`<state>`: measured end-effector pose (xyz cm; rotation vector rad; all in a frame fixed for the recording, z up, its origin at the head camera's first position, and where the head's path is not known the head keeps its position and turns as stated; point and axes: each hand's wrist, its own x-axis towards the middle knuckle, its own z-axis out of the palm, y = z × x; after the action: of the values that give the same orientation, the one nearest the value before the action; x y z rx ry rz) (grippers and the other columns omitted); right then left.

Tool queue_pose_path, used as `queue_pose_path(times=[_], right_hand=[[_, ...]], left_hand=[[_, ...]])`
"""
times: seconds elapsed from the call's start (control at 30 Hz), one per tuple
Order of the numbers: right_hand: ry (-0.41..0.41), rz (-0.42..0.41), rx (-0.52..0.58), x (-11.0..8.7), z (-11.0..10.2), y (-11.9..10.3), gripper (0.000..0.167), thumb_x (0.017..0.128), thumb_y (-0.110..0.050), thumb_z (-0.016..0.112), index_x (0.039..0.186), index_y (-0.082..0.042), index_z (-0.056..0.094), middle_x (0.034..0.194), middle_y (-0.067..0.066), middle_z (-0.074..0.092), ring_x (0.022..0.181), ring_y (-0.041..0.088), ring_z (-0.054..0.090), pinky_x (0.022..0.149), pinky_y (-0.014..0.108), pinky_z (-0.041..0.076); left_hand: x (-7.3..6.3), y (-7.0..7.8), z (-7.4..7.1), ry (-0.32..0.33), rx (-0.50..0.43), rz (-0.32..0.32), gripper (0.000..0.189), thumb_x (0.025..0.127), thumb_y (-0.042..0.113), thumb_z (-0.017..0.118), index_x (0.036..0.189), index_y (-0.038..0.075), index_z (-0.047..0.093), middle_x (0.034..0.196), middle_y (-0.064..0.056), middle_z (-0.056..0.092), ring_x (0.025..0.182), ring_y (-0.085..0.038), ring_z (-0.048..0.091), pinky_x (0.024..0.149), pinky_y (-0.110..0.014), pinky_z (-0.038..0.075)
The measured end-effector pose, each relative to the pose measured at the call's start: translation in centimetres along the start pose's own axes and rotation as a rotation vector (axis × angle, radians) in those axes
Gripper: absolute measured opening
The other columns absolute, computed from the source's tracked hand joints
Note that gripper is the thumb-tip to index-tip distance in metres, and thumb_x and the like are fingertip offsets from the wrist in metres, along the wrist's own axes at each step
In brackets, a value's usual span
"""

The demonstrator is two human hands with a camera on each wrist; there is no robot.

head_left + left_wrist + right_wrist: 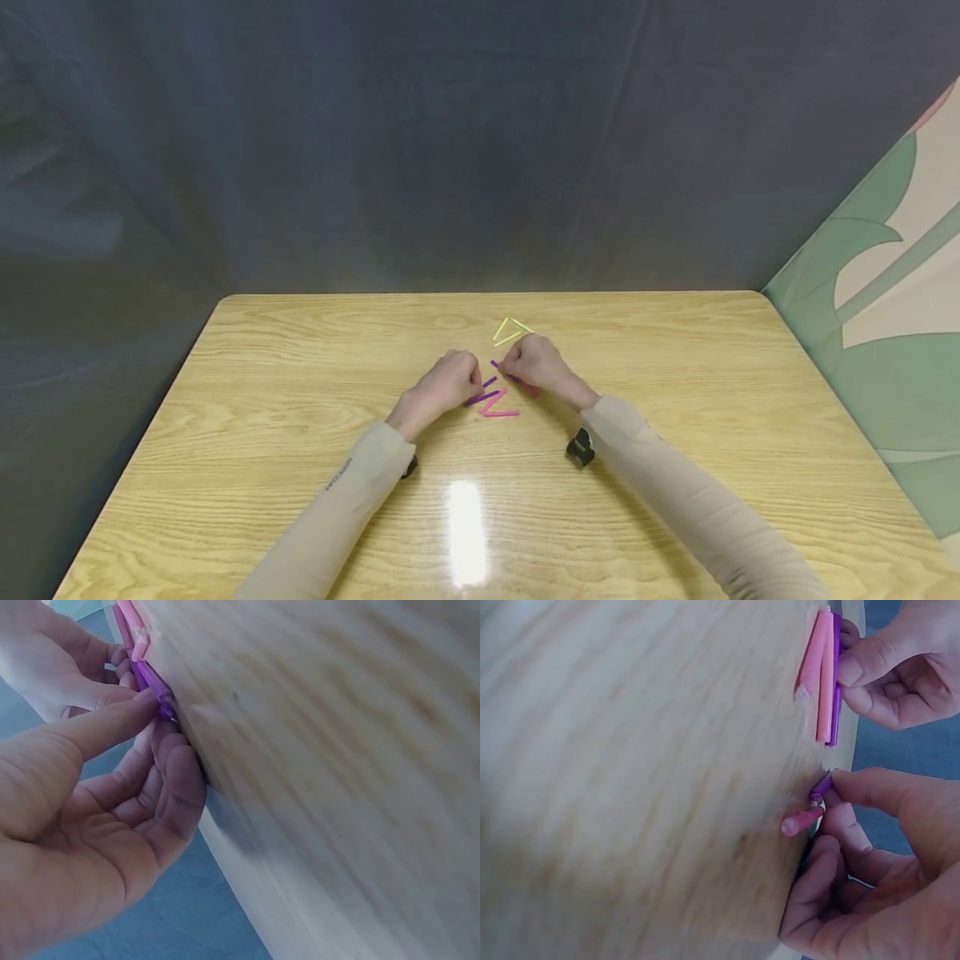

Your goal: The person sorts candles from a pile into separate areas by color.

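My left hand (448, 381) pinches a purple stick (152, 679) near its end between thumb and forefinger, low over the table. In the right wrist view that purple stick (835, 682) lies alongside two pink sticks (826, 675). My right hand (542, 364) pinches another purple stick (494, 363) by thumb and fingertips, just beyond the first; a short pink piece (801, 822) sticks out beside its fingers. Between the hands, pink sticks (502, 414) make an angled shape. Part of each held stick is hidden by fingers.
Beyond the right hand, yellow sticks (506, 339) form a triangle on the wooden table (300, 358). A dark curtain (450, 150) hangs behind the far edge, and a leaf-patterned panel (892, 350) stands along the right side. Black wrist devices (580, 448) sit under the sleeves.
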<state>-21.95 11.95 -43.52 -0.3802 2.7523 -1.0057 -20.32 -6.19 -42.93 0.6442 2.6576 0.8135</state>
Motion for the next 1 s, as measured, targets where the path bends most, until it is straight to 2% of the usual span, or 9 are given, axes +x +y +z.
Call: queue_pose_path(times=[0.1,0.2,0.33,0.43,0.53,0.67,0.8,1.0], right_hand=[[-0.019,0.015,0.019,0.1,-0.1,0.1,0.016,0.082,-0.012,0.069,0.069,-0.005,0.073,0.057,0.0,0.064,0.039,0.005,0.043,0.052,0.022,0.043],[-0.047,0.03,0.047,0.2,-0.4,0.3,0.016,0.084,-0.014,0.07,0.071,-0.005,0.074,0.063,0.0,0.067,0.047,0.004,0.048,0.057,0.021,0.045],[-0.1,0.067,0.1,0.4,-1.0,0.6,0.023,0.087,-0.019,0.069,0.07,-0.004,0.073,0.063,-0.003,0.064,0.055,0.006,0.045,0.057,0.02,0.038],[-0.139,0.115,0.155,0.4,-1.6,0.8,0.026,0.088,-0.021,0.069,0.072,-0.001,0.072,0.06,-0.003,0.057,0.057,0.009,0.042,0.057,0.022,0.033],[-0.167,0.147,0.252,0.5,-2.0,1.1,0.023,0.089,-0.018,0.067,0.079,0.002,0.073,0.062,-0.002,0.058,0.061,0.01,0.047,0.059,0.023,0.039],[-0.188,0.164,0.363,0.4,-2.3,1.3,0.021,0.09,-0.013,0.065,0.088,0.007,0.072,0.066,0.001,0.064,0.063,0.013,0.053,0.062,0.025,0.046],[-0.184,0.165,0.378,0.4,-2.3,1.2,0.021,0.09,-0.013,0.066,0.086,0.007,0.071,0.063,0.002,0.062,0.06,0.013,0.049,0.06,0.025,0.043],[-0.178,0.157,0.363,0.4,-2.2,1.4,0.02,0.089,-0.012,0.066,0.088,0.007,0.071,0.064,0.0,0.062,0.062,0.011,0.052,0.06,0.024,0.045]], left_hand=[[0.0,0.1,0.0,0.001,-0.013,-0.02,0.04,0.084,-0.004,0.062,0.049,0.011,0.05,0.044,0.007,0.036,0.041,-0.006,0.029,0.041,-0.019,0.025],[0.1,0.2,0.0,0.005,-0.025,-0.038,0.047,0.084,-0.005,0.061,0.044,0.014,0.044,0.041,0.009,0.031,0.039,-0.005,0.026,0.038,-0.018,0.021],[0.1,0.3,-0.1,0.003,-0.028,-0.055,0.049,0.084,-0.005,0.062,0.043,0.015,0.042,0.04,0.008,0.031,0.038,-0.005,0.027,0.039,-0.018,0.023],[0.1,0.3,-0.1,0.001,-0.029,-0.064,0.043,0.083,-0.004,0.063,0.045,0.012,0.049,0.043,0.007,0.036,0.04,-0.006,0.031,0.042,-0.019,0.028],[0.1,0.1,-0.2,-0.004,-0.053,-0.073,0.032,0.082,-0.002,0.064,0.051,0.004,0.058,0.046,0.005,0.043,0.042,-0.007,0.035,0.044,-0.02,0.031],[0.2,-0.3,-0.5,-0.019,-0.115,-0.08,0.022,0.084,0.001,0.068,0.061,0.0,0.067,0.053,0.001,0.055,0.046,-0.007,0.04,0.048,-0.02,0.035],[0.4,-0.7,-0.8,-0.036,-0.196,-0.093,0.014,0.084,0.004,0.071,0.07,0.001,0.072,0.063,-0.005,0.065,0.051,-0.008,0.048,0.051,-0.019,0.04],[0.6,-1.3,-1.1,-0.074,-0.354,-0.155,0.01,0.085,0.004,0.071,0.079,-0.004,0.074,0.065,-0.01,0.066,0.052,-0.012,0.057,0.053,-0.024,0.052]])
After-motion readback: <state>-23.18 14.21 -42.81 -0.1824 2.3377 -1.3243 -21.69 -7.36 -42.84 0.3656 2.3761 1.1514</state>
